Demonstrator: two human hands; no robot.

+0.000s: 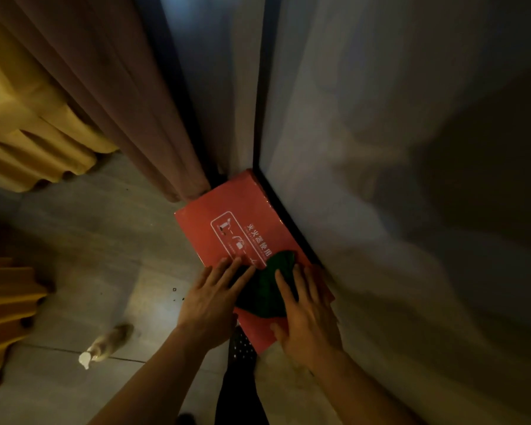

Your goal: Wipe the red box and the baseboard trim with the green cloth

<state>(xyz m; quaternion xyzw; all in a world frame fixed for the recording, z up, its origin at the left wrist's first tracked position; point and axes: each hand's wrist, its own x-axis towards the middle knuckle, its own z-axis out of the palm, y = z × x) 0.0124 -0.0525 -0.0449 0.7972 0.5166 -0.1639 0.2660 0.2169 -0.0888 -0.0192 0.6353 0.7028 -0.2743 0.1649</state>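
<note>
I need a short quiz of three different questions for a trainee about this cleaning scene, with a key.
1. True or false: the dark green cloth lies on the flat red cardboard box.
2. Which hands touch the cloth? A) left hand only B) right hand only C) both
3. Fill in: the box's far edge lies along the black ____ trim.

Key: 1 true; 2 C; 3 baseboard.

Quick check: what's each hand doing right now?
Left hand: open, flat, fingers on the green cloth.
Right hand: open, flat, pressing the cloth on the red box.
</note>
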